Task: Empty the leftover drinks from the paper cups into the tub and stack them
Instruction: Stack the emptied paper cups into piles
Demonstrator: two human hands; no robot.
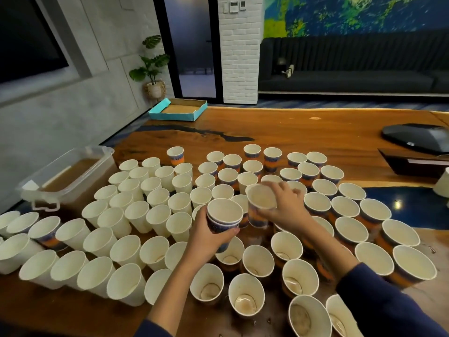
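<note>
While both forearms reach forward over the wooden desk (303, 132), many paper cups (136, 215) cover it, with the tub (73, 173) of brown liquid at ten o'clock. The left hand (209, 237) grips a small cup stack (224, 216); the right hand (284, 205) grips a tilted cup (261, 199) just beside it.

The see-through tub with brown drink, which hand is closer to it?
Left. The left hand, holding stacked cups, is nearer the tub; the right hand is farther right.
</note>
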